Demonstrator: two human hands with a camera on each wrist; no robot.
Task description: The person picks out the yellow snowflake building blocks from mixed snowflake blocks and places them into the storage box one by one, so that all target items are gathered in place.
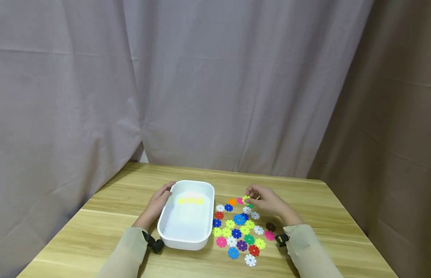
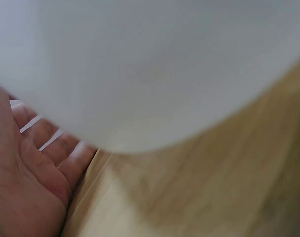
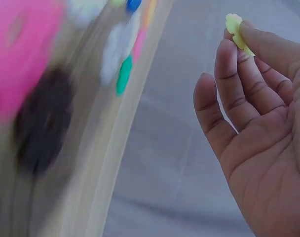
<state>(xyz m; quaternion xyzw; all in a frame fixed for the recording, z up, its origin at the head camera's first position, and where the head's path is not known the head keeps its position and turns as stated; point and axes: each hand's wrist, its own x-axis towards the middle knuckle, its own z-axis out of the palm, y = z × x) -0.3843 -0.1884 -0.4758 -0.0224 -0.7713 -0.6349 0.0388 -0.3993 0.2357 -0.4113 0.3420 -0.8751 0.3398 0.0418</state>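
A white tray (image 1: 185, 244) stands on the table, with a short row of yellow discs (image 1: 190, 200) lying in it. My left hand (image 1: 159, 203) holds the tray's left side, its thumb by the rim; in the left wrist view the fingers (image 2: 55, 145) lie along the tray's outer wall (image 2: 135, 98). Between thumb and fingers, my right hand (image 1: 269, 199) pinches a yellow notched plastic disc (image 1: 246, 199) above the far end of the scattered discs. The right wrist view shows this disc (image 3: 236, 32) held edge-on at the fingertips.
Many notched discs in several colours lie to the tray's right, among them blue (image 1: 239, 219), white (image 1: 250, 260), dark brown (image 1: 270, 227) and green (image 1: 249, 239) ones. The wooden table (image 1: 107, 220) ends at a grey curtain (image 1: 201, 96) behind it.
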